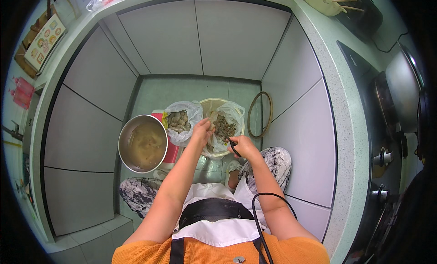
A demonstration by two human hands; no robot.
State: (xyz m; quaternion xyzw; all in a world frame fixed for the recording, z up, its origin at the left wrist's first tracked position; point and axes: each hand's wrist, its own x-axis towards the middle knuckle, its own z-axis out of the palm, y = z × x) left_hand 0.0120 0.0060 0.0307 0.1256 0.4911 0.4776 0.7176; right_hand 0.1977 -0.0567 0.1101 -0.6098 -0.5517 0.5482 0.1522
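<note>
With the right hand (245, 147) curled around what look like black-handled scissors (234, 148) and the left hand (203, 130) partly curled (whether pinching a piece or not, cannot tell), best to snip slowly, low over the brownish pile (224, 127) in the cream basin (210, 101), for a tidy fall. Take single pieces from the grey, shrimp-like heap (178, 121) in the white plastic bag (195, 110) just left of the basin.

I note grey cabinet panels (159, 41) on three sides, speckled pale countertop (336, 86) above, grey-green floor tiles (182, 87) below.
</note>
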